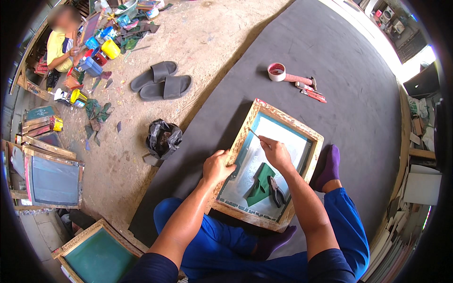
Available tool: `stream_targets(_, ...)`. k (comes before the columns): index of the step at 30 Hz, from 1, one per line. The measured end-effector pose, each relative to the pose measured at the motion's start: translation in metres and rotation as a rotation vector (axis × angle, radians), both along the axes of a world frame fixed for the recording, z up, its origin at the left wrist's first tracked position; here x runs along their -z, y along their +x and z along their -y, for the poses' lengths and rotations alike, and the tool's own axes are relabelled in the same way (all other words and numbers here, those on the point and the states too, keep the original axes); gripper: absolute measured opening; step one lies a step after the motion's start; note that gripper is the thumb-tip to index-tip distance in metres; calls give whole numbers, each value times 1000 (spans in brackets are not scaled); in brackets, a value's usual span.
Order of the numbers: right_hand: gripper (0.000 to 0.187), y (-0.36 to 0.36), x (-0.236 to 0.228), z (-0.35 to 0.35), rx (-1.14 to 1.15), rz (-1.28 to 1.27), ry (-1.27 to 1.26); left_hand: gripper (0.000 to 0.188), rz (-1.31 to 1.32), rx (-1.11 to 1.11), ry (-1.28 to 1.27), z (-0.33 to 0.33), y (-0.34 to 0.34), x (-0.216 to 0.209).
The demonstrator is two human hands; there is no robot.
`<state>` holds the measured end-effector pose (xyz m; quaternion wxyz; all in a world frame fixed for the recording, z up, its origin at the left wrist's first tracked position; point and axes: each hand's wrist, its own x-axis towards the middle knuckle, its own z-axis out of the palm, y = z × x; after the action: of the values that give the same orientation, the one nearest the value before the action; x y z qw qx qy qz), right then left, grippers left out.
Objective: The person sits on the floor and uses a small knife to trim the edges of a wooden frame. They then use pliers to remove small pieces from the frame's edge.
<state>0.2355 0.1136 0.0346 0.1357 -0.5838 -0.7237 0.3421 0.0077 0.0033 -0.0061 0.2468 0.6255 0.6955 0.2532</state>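
Lying beneath the right hand (277,153), the wooden-framed screen (289,121).

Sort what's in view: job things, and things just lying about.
Likely job things:
wooden-framed screen, held by left hand
thin tool, in right hand
pliers and green cloth, on the screen
perhaps hammer and tape roll

Apparently just lying about:
dark slippers
black plastic bag

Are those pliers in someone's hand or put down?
Put down: the pliers lie inside the wooden screen frame; the left hand and right hand are off them.
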Motion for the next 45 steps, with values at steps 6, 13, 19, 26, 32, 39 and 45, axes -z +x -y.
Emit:
stream_targets(6,31,-3,-5,1,7,3,-10,63,10,1,-28,-1,0,0)
stream_targets(13,32,-3,-3,1,16,-8,-40,63,15,-1,-25,0,-1,3)
stream_targets(19,32,-3,-2,1,26,-10,-59,62,18,-2,-23,0,-1,-1)
stream_targets(26,31,-4,-9,2,2,47,-8,60,0,-8,16,0,1,0)
stream_targets(32,31,-16,-36,-6,-102,232,-23,58,-36,4,13,2,0,0)
stream_targets(39,34,11,15,-16,-101,-93,-30,60,-20,-5,22,2,0,2)
stream_targets(45,35,11,10,-22,54,-211,-433,66,43,-1,-117,-3,0,-10)
